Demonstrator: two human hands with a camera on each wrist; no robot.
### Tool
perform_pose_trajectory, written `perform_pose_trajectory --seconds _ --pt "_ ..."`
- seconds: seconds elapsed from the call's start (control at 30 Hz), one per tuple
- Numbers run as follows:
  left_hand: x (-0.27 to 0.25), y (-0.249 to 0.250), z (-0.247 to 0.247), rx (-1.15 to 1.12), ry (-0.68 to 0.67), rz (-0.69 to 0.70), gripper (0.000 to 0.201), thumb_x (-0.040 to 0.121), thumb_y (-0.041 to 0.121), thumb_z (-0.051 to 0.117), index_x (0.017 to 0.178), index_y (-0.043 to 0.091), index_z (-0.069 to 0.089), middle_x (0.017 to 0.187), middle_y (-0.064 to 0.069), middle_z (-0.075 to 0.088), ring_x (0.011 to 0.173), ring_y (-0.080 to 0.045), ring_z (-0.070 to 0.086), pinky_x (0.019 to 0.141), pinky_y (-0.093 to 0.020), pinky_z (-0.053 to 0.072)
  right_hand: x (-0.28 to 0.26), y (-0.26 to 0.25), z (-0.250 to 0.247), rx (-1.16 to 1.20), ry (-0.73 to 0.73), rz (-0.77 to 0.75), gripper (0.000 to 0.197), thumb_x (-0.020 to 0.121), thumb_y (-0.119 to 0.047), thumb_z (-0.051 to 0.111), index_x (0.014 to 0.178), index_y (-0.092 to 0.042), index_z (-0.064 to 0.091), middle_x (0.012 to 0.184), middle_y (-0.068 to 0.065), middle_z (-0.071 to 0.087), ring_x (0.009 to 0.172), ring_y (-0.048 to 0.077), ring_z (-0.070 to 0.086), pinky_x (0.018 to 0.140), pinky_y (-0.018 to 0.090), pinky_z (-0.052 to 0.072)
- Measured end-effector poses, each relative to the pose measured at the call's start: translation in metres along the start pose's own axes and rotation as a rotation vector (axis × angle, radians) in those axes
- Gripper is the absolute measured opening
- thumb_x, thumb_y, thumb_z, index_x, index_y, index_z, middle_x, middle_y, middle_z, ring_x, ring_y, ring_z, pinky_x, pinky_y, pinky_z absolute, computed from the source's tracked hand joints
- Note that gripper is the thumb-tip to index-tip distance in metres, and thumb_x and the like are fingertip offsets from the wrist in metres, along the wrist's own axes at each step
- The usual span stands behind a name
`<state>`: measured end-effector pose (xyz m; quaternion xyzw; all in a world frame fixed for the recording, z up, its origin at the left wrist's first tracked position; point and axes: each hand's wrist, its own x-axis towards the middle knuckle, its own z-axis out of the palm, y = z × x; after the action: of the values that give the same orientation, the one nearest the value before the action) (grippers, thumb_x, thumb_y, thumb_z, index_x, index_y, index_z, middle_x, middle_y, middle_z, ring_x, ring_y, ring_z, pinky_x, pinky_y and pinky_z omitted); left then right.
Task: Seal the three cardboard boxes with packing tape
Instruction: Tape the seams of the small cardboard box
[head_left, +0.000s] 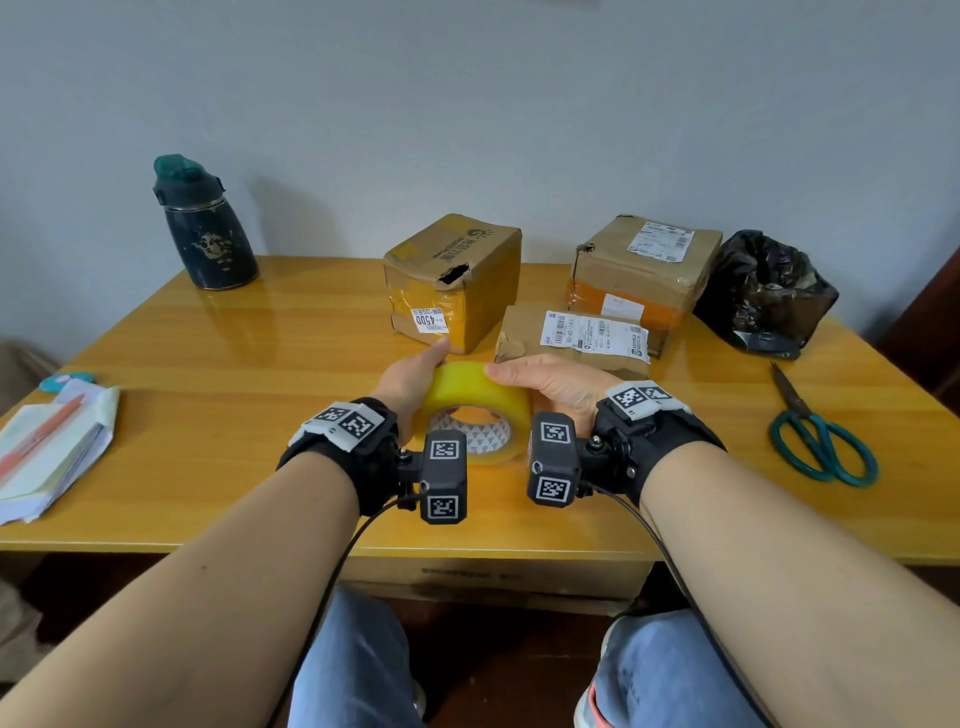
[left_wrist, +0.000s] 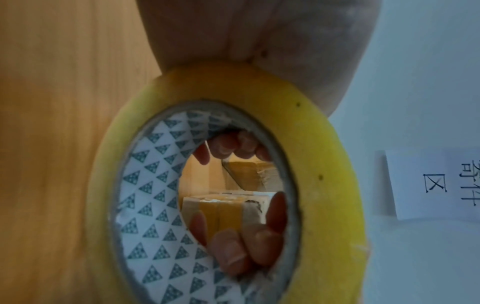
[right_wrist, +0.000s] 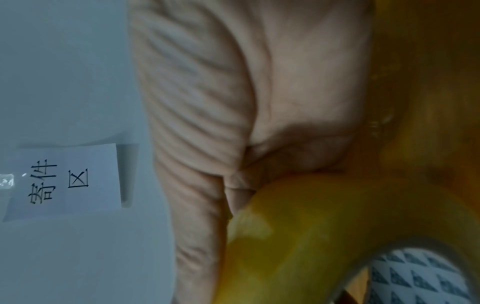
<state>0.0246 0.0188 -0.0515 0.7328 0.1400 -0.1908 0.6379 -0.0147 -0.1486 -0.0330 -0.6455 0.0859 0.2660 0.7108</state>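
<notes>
A roll of yellow tape (head_left: 475, 400) is held upright between the left hand (head_left: 410, 382) and right hand (head_left: 550, 384), both grips curled round it, near the three boxes (head_left: 454, 280) on the worktop (head_left: 208, 364).

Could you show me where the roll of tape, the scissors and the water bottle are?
Packing tape roll (head_left: 480, 395), head view: the yellow outer band, between the two hands.
Scissors (head_left: 823, 444), head view: the teal handles, at the table's right.
Water bottle (head_left: 210, 244), head view: the dark body, at the far left.
</notes>
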Motion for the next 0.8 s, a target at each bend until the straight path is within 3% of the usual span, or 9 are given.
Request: perform_pose_trajectory --seconds 0.07,0.23,0.3,0.37,0.47,0.57,0.67,0.73,0.8 --pt "-0.005 0.001 -0.001 -0.052 -0.025 0.007 0.057 0.085 0.06 0.058 0.106 0.007 0.06 0.093 -0.017 0.068 0.08 -0.03 0.065 0.094 -0.048 0.051 -0.003 -0.002 0.0 0.004 0.003 0.003 0.052 0.073 -0.027 0.066 0.119 -0.004 0.058 0.108 0.019 0.062 0.096 0.033 0.057 0.077 0.046 0.053" --pt "0.0 -0.001 -0.003 -0.07 -0.046 -0.001 0.047 0.089 0.053 0.058 0.1 0.008 0.059 0.081 -0.014 0.065 0.063 -0.026 0.063 0.077 -0.04 0.055 -0.003 -0.003 -0.003 -0.001 0.019 -0.003 0.062 0.078 -0.025 0.063 0.134 0.0 0.049 0.126 0.026 0.054 0.107 0.037 0.053 0.073 0.046 0.056" --pt "-0.001 0.0 0.0 -0.032 -0.034 0.011 0.046 0.089 0.056 0.057 0.095 0.01 0.059 0.085 -0.015 0.065 0.074 -0.029 0.066 0.087 -0.045 0.055 0.0 0.0 -0.003 0.009 0.001 0.017 0.045 0.085 -0.023 0.062 0.123 0.0 0.056 0.114 0.022 0.063 0.101 0.035 0.059 0.079 0.047 0.054" --pt "-0.001 -0.001 0.003 0.053 -0.012 0.056 0.046 0.087 0.06 0.055 0.09 0.015 0.061 0.101 -0.016 0.067 0.098 -0.035 0.065 0.099 -0.05 0.047 0.002 0.002 0.0 0.014 -0.016 0.027 0.035 0.085 -0.022 0.064 0.113 0.0 0.062 0.1 0.019 0.068 0.091 0.031 0.065 0.083 0.047 0.053" --pt "-0.003 0.001 0.007 0.157 0.007 0.107 0.046 0.091 0.059 0.048 0.083 0.016 0.061 0.11 -0.018 0.066 0.105 -0.034 0.062 0.1 -0.044 0.044 0.006 0.002 0.005 -0.012 0.016 0.013 0.057 0.071 -0.024 0.074 0.119 0.003 0.059 0.106 0.022 0.067 0.096 0.035 0.064 0.091 0.051 0.05" --pt "-0.006 0.005 0.013 0.273 0.034 0.188 0.044 0.097 0.051 0.042 0.082 0.012 0.058 0.081 -0.004 0.057 0.08 -0.021 0.054 0.077 -0.03 0.038 0.009 0.002 0.008 -0.038 0.036 -0.008 0.067 0.066 -0.026 0.076 0.122 0.006 0.057 0.11 0.024 0.066 0.1 0.035 0.064 0.096 0.051 0.048" --pt "-0.011 0.007 0.022 0.397 0.054 0.259 0.048 0.098 0.049 0.04 0.067 0.014 0.049 0.069 -0.001 0.048 0.065 -0.018 0.047 0.057 -0.031 0.032 0.01 0.004 0.008 -0.026 0.029 -0.022 0.063 0.068 -0.026 0.073 0.119 0.006 0.058 0.104 0.021 0.067 0.094 0.032 0.065 0.092 0.046 0.052" --pt "-0.009 0.006 0.021 0.443 0.088 0.286 0.049 0.099 0.046 0.041 0.061 0.014 0.043 0.064 -0.002 0.045 0.06 -0.018 0.043 0.056 -0.031 0.032 0.008 0.005 0.008 -0.037 0.031 -0.019 0.065 0.069 -0.026 0.072 0.122 0.007 0.056 0.11 0.023 0.064 0.101 0.034 0.061 0.1 0.05 0.046" --pt "-0.009 0.006 0.018 0.457 0.103 0.29 0.042 0.1 0.036 0.042 0.066 0.012 0.049 0.066 -0.003 0.045 0.065 -0.021 0.048 0.06 -0.031 0.038 0.005 0.005 0.008 -0.035 0.031 -0.017 0.066 0.07 -0.026 0.07 0.125 0.008 0.054 0.115 0.025 0.06 0.106 0.035 0.056 0.107 0.053 0.038"
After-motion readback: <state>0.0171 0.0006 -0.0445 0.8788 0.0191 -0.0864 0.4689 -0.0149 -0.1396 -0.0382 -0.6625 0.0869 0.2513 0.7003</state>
